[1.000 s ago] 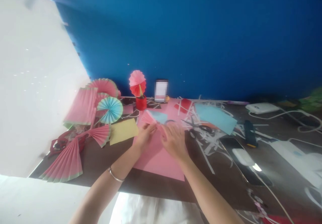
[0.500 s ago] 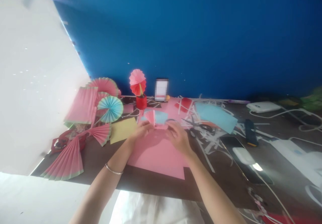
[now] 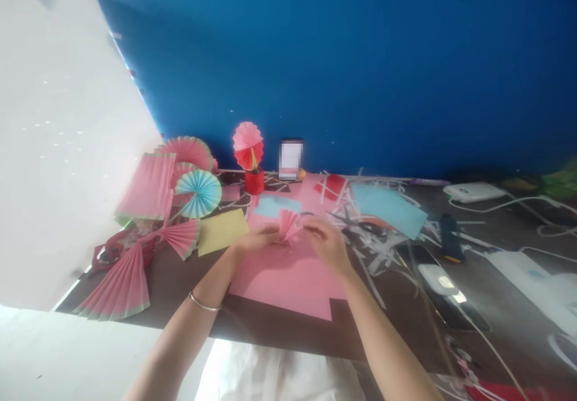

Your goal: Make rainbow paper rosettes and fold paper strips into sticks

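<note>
Head view: I see the small pink pleated-paper fan (image 3: 289, 223) over the flat pink paper sheet (image 3: 288, 284), left hand (image 3: 258, 238) pinching the fan's lower folds, right hand (image 3: 328, 243) at its right edge, grip unclear to me. I judge it light, easily creased, best held at its gathered base

looks like thin matt paper in the small pink fan (image 3: 288, 223), ridged with pleats, and in the smooth pink sheet (image 3: 282, 284). shines like polished metal on the bracelet (image 3: 204, 305) and like glossy dark glass on the phone (image 3: 446, 315).
</note>
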A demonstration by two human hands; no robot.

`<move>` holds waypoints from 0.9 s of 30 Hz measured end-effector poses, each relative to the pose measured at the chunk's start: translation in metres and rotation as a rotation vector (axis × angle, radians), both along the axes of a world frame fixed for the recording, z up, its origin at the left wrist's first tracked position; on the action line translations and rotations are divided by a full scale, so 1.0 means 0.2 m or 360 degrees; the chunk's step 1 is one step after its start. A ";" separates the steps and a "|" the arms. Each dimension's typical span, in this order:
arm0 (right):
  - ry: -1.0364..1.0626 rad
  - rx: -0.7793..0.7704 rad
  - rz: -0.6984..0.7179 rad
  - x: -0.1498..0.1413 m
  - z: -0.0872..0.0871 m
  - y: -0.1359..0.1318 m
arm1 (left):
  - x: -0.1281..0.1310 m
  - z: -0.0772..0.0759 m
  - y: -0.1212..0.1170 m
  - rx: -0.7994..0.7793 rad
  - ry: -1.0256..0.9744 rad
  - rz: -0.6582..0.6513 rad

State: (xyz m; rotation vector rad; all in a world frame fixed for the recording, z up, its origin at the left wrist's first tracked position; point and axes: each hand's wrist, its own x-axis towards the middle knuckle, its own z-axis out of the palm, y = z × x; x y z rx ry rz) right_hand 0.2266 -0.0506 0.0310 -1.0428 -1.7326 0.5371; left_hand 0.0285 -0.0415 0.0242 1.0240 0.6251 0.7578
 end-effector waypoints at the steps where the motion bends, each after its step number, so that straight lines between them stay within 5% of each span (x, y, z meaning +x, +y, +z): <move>1: -0.0017 0.0005 -0.0013 0.00 0.00 0.00 | 0.00 0.00 0.00 0.0016 0.0014 -0.0013; 8: -0.0101 0.0160 -0.0068 0.01 0.03 -0.01 | 0.00 0.02 -0.02 0.0034 0.0151 -0.0087; 27: -0.0077 0.0103 0.0004 0.01 0.04 -0.02 | -0.03 0.00 -0.01 0.0014 0.0238 -0.0305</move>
